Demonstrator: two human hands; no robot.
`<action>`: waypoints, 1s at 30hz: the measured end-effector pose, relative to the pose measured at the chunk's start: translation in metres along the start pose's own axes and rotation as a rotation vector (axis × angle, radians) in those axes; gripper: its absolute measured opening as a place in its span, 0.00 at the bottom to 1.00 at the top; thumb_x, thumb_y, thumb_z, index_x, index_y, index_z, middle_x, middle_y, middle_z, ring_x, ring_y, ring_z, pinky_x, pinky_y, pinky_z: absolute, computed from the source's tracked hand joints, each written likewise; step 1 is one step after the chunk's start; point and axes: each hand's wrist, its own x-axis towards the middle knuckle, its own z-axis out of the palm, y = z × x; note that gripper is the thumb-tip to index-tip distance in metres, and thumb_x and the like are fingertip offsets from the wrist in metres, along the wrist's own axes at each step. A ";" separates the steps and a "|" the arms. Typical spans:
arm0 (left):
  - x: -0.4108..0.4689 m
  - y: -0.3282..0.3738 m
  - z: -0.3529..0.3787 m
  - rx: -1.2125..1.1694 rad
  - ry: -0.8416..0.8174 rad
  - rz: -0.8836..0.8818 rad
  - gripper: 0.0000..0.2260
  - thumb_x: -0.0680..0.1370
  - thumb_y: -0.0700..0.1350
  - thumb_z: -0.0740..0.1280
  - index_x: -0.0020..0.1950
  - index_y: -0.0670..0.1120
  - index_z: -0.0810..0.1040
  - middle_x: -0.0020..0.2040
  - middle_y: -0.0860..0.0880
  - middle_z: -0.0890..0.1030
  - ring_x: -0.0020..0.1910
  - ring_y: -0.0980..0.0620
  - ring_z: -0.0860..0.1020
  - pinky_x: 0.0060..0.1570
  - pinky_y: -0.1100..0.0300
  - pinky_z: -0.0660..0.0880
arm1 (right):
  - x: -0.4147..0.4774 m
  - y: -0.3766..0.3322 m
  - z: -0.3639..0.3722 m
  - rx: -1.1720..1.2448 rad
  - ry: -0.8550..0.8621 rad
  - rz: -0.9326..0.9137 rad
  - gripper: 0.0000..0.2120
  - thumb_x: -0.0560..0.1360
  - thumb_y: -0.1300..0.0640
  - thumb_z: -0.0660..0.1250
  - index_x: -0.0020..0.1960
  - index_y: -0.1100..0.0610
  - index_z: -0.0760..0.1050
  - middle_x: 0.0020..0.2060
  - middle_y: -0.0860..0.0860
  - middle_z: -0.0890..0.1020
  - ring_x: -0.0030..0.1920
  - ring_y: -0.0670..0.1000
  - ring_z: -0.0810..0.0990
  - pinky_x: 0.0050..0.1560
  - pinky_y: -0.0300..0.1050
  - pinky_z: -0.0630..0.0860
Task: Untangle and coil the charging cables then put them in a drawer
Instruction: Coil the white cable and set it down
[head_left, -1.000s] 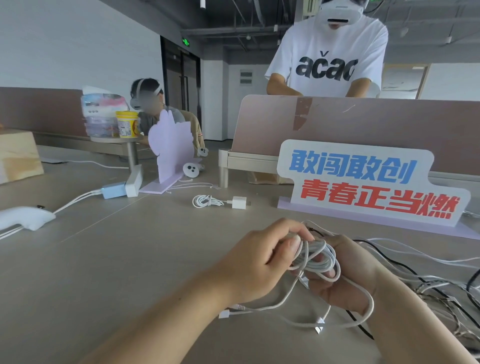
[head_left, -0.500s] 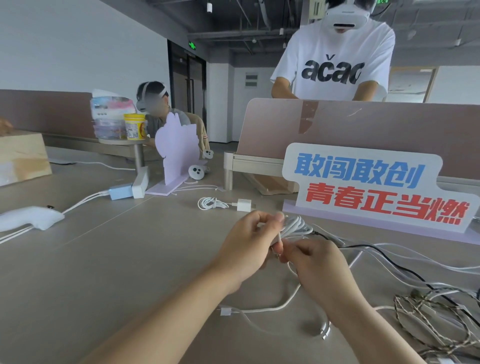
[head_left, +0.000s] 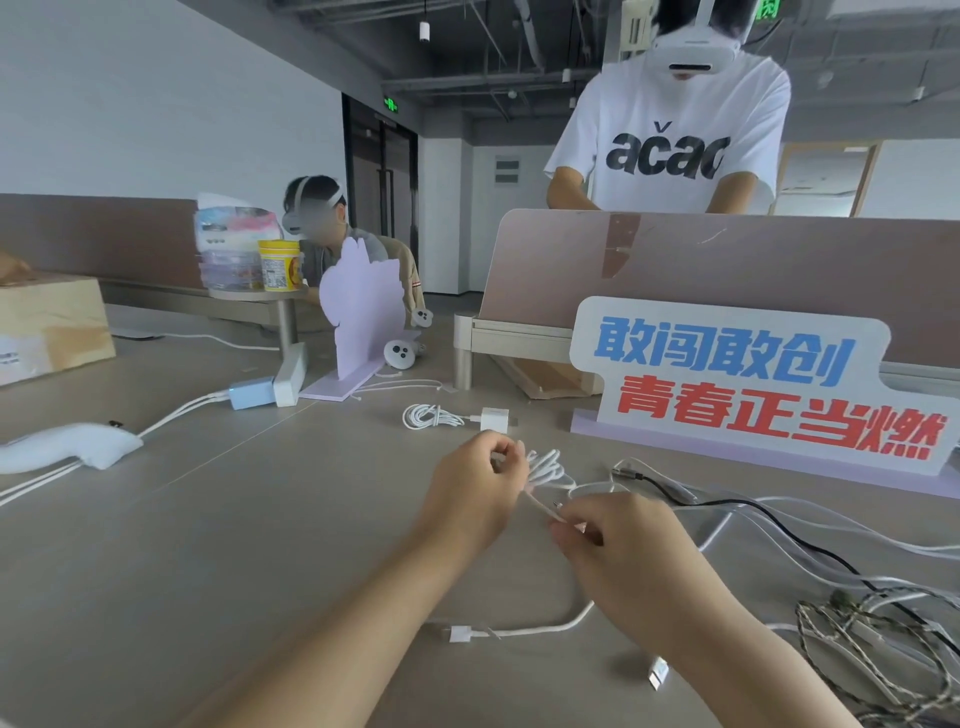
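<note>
Far left: the white controller (head_left: 67, 447) and the blue charger block (head_left: 252, 395) are parked on the worktop (head_left: 208, 545), well apart from what you're doing.
Done one: a coiled cable (head_left: 431, 415) with its white plug (head_left: 493, 419) lies just beyond your left hand. My guess is it's out there so it can't slide back into the mess.
Left hand: your left hand (head_left: 472, 499) has its fingers curled, pinching the looped bundle of the white cable (head_left: 545, 465) just above the worktop. I reckon it's the anchor, so the loops don't spring open.
Right hand: your right hand (head_left: 623, 551) has thumb and fingertips pinched on one strand coming off that bundle, close to the left. It looks like you're wrapping the tail round.
Loose ends: one connector (head_left: 460, 634) lies by your left forearm and a second plug end (head_left: 658, 673) by your right. I can't tell if both belong to this cable, since your wrist covers the run.
Right side: the cable pile (head_left: 857, 629) sits untouched, with a black cable (head_left: 727, 505) running into it. The frame edge cuts it off, so there's no counting them.
Hidden: your hands block where the strand meets the bundle, and there's no drawer anywhere in view.
</note>
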 end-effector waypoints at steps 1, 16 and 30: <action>0.002 -0.002 -0.003 -0.018 -0.007 -0.007 0.12 0.80 0.49 0.59 0.37 0.51 0.72 0.35 0.53 0.83 0.27 0.64 0.72 0.31 0.68 0.66 | 0.000 0.000 -0.001 -0.008 0.024 -0.021 0.13 0.76 0.54 0.62 0.36 0.59 0.70 0.28 0.55 0.71 0.30 0.50 0.65 0.32 0.45 0.62; -0.021 0.016 -0.006 -0.314 -0.508 0.047 0.16 0.80 0.52 0.60 0.43 0.40 0.75 0.28 0.47 0.77 0.21 0.56 0.66 0.23 0.66 0.61 | 0.007 0.010 -0.021 0.358 0.330 0.125 0.05 0.66 0.52 0.75 0.33 0.49 0.80 0.27 0.43 0.82 0.30 0.42 0.77 0.29 0.29 0.70; -0.011 0.023 -0.003 -0.693 -0.224 -0.223 0.10 0.79 0.43 0.59 0.43 0.41 0.76 0.26 0.46 0.73 0.20 0.55 0.57 0.24 0.68 0.51 | 0.005 0.006 0.002 0.803 -0.187 0.499 0.14 0.79 0.54 0.61 0.40 0.59 0.78 0.22 0.48 0.65 0.21 0.47 0.59 0.22 0.36 0.58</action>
